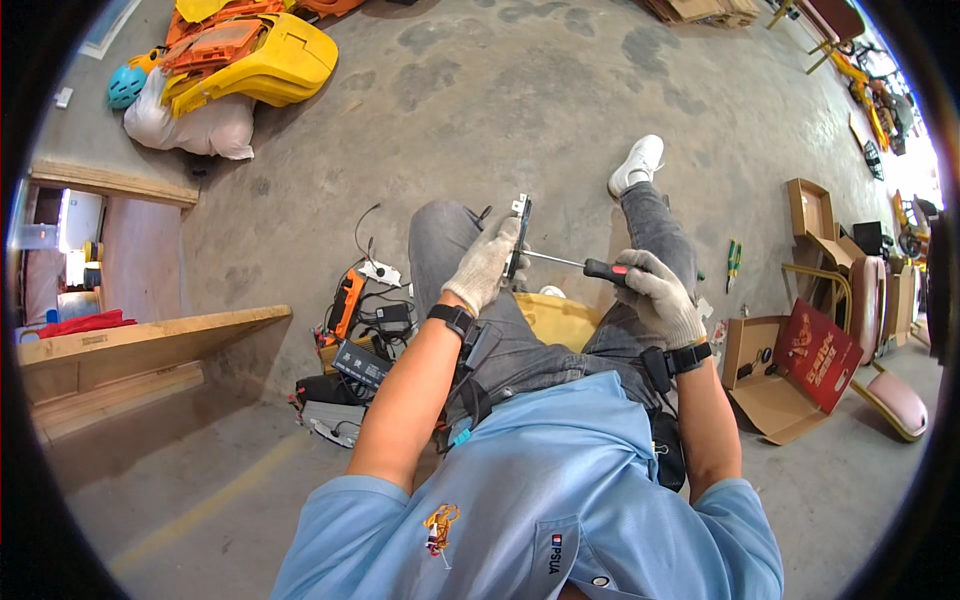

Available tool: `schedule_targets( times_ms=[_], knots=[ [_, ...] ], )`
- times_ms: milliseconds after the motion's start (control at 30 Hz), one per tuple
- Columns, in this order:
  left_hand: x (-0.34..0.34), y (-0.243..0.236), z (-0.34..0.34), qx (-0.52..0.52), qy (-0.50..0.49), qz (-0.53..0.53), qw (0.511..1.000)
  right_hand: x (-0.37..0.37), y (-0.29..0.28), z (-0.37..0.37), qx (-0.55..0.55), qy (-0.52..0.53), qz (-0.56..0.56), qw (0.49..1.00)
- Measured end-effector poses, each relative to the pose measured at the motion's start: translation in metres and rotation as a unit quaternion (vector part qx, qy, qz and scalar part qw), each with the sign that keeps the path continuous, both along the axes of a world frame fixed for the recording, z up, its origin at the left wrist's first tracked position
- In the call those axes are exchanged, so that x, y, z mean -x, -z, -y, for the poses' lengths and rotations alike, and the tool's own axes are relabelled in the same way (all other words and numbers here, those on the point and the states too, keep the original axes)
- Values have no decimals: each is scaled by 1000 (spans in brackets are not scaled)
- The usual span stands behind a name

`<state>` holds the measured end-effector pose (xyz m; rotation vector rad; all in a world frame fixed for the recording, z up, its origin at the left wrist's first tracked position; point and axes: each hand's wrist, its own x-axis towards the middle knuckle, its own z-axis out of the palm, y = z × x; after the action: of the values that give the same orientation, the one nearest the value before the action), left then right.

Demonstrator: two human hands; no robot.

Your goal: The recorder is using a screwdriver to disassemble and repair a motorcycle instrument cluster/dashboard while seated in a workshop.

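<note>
My gloved left hand (pixel 487 262) is wrapped around a small flat black metal plate (pixel 519 232), holding it upright on edge above my left knee, while my gloved right hand (pixel 655 293) is clenched on the black-and-red handle of a screwdriver (pixel 590 266) whose slim steel shaft runs left with its tip against the plate. I'm seated over the grey concrete floor (pixel 480 100), a yellow cushion (pixel 560 318) showing between my thighs, and an orange power tool (pixel 347 300) sits amid black cables just left of my leg.
</note>
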<state>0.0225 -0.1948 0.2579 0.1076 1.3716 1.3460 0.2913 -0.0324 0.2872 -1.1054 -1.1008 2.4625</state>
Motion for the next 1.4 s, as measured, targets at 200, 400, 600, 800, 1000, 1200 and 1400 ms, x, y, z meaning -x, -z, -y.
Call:
schedule_targets(
  times_ms=[200,400,600,800,1000,1200,1400],
  knots=[
    [0,-2,-1,3,-6,1,1000,-2,6,-2,20,13,-5,1000],
    [1,6,2,-34,-41,57,997,-9,12,-6,20,30,1,999],
    [7,8,4,-118,-93,171,974,-14,13,-8,-2,45,50,998],
    [6,9,4,-122,-75,156,977,-13,10,-6,-13,35,39,999],
    [5,6,3,-92,-70,127,985,-12,10,-5,0,34,34,999],
    [5,6,-1,-81,-75,134,985,-12,3,-3,14,43,25,999],
    [3,9,-17,-63,-64,126,988,-40,37,-21,-47,89,15,995]
  ],
)
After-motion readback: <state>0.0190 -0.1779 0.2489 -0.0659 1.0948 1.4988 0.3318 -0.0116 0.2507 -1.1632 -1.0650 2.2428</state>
